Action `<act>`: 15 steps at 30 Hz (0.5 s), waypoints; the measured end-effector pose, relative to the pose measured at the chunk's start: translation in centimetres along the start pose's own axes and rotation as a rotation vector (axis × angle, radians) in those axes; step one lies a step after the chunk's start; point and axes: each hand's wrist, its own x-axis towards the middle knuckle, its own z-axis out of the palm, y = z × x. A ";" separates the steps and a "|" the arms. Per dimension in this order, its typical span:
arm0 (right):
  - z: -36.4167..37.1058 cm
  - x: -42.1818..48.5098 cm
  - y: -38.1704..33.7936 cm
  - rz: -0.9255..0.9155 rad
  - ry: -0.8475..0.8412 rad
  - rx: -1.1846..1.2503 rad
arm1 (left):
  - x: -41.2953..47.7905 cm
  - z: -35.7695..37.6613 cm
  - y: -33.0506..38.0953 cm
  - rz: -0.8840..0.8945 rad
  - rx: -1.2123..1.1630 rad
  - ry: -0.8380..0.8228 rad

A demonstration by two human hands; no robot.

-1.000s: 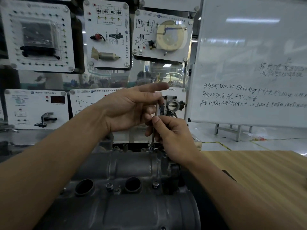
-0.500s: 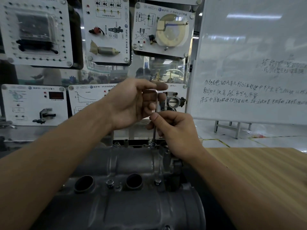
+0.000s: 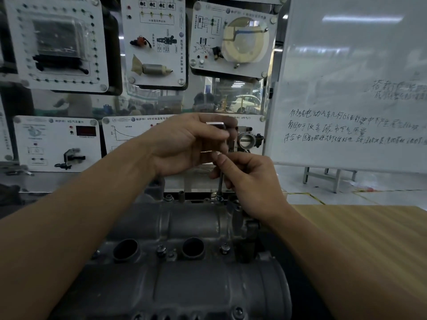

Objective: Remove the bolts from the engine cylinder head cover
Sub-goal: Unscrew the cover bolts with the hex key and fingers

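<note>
Left hand [image 3: 184, 144] has closed round the upright hex key [image 3: 221, 182].

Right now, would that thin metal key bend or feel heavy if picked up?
Probably stiff: the key stands straight on the bolt. Likely light: the right hand pinches its slim shaft. Its shiny metal may be slippery.

- A single wide-angle view from the person's head, facing forward and tilted slightly down.
- Its middle sits on the left hand [image 3: 184, 144] and right hand [image 3: 251, 181] at the hex key [image 3: 220, 185], near the lens.
- The engine cylinder head cover [image 3: 184, 285] fills the lower foreground, close beneath the lens.
- Display panels [image 3: 157, 40] and a whiteboard [image 3: 346, 65] stand farther back, their edges bowed by the lens.
</note>
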 end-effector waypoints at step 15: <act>0.1 -0.1 -0.5 -0.010 -0.085 -0.078 | -0.1 0.5 0.4 0.007 0.065 0.050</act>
